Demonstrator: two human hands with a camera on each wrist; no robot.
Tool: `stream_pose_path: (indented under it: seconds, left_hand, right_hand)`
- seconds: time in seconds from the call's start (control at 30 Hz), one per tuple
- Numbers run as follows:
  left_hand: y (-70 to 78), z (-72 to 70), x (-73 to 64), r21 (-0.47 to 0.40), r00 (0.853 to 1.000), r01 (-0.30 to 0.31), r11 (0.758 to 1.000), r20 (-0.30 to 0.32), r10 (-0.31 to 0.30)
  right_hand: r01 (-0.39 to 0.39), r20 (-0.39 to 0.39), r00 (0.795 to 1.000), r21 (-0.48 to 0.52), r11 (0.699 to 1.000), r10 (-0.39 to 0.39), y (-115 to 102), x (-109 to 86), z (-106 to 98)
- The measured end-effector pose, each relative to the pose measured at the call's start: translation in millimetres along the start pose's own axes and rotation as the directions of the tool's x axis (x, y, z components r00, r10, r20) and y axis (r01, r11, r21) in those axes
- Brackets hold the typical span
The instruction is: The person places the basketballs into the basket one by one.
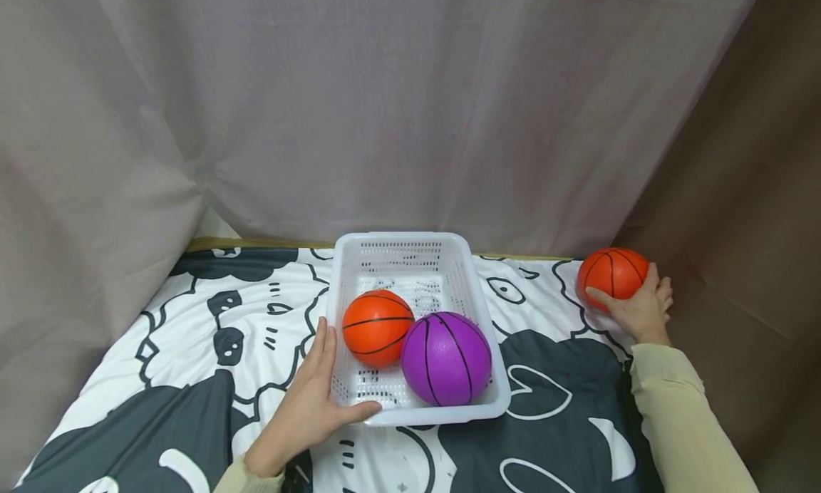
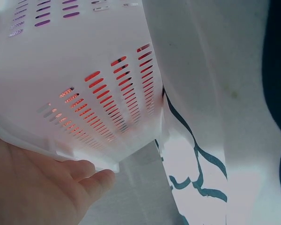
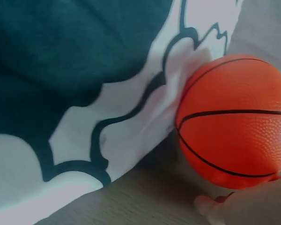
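Observation:
A white perforated plastic basket [image 1: 471, 293] stands in the middle of the head view. In it, an orange toy basketball [image 1: 377, 328] lies against a larger purple ball [image 1: 447, 359] with black lines. My left hand [image 1: 308, 404] is at the basket's near left corner, fairly straight fingers along the outer left wall and thumb at the front rim. Farther right, my right hand [image 1: 641, 311] holds a second orange toy basketball [image 1: 612, 276], thumb on its near side and fingers on its right side. The right wrist view shows this ball [image 3: 234, 122] beside the cloth's edge.
A black-and-white cartoon-print cloth [image 1: 256, 315] covers the surface under the basket. Grey-beige curtain [image 1: 410, 108] hangs behind and at the left. Close to my right hand hangs a darker brown curtain [image 1: 737, 265].

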State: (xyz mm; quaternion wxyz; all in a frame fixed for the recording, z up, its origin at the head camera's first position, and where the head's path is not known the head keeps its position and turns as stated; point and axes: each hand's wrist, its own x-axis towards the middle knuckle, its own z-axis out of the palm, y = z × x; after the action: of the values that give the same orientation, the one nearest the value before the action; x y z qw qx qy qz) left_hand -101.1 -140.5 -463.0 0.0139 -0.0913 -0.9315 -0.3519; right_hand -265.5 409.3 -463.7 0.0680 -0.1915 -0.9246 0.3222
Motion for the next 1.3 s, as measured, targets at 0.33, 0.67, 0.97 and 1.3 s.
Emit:
stream_pose_path:
  seconds: [0.33, 0.67, 0.97, 1.3]
  left_hand:
    - [0.7, 0.5, -0.8, -0.004, 1.0, 0.004, 1.0, -0.004, -0.004]
    - [1.9, 0.2, -0.2, -0.019, 1.0, 0.027, 0.999, 0.011, -0.027]
    - [1.5, -2.2, -1.7, -0.01, 1.0, 0.023, 1.0, 0.007, -0.023]
    - [1.1, -0.7, -1.0, -0.003, 1.0, 0.024, 1.0, 0.014, -0.024]
  right_hand:
    - [0.02, -0.076, 0.997, 0.092, 0.996, -0.013, 7, -3.1, 6]
    - [-0.019, -0.135, 0.99, 0.174, 0.985, 0.043, 10, -11.1, 9]
    - [0.054, -0.163, 0.986, 0.195, 0.979, -0.022, -9, -19.4, 6]
    - [0.178, -0.159, 0.977, 0.223, 0.959, -0.144, -57, -38.7, 8]
